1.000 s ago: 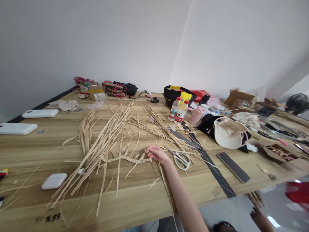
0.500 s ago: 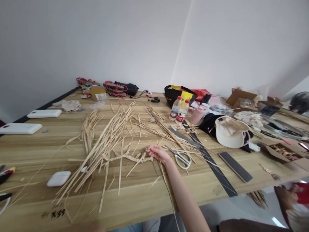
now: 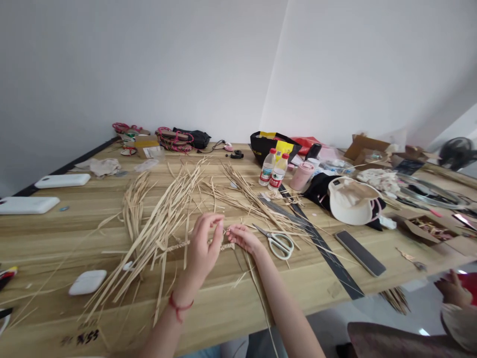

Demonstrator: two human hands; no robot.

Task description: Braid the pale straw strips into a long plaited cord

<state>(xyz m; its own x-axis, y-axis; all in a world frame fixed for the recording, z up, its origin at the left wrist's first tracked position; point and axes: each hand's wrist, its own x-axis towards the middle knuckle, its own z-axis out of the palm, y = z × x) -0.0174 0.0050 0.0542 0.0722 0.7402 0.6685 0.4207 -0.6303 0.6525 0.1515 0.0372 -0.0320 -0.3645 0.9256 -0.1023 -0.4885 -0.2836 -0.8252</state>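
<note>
My left hand (image 3: 204, 242), with a red cord round the wrist, is over the braided straw piece (image 3: 175, 246), its fingers apart and its thumb raised. My right hand (image 3: 242, 237) is pinched near the right end of the braid, on something too small to make out. The left hand hides the middle of the braid. Long loose straw strips (image 3: 167, 199) spread to the left and behind. White-handled scissors (image 3: 280, 244) lie open just right of my right hand. One long thin strand (image 3: 261, 298) runs down past the table's front edge.
Two red-capped bottles (image 3: 276, 171), a pink cup (image 3: 301, 175) and a beige cap (image 3: 352, 200) stand or lie behind on the right. A dark phone (image 3: 360, 252) lies nearer. At left are a white case (image 3: 87, 282) and white devices (image 3: 62, 180). Another person's hand (image 3: 452, 289) shows lower right.
My left hand has come into view from below and now covers the middle of the braid beside my right hand. My right hand stays in nearly the same place. The view has shifted slightly.
</note>
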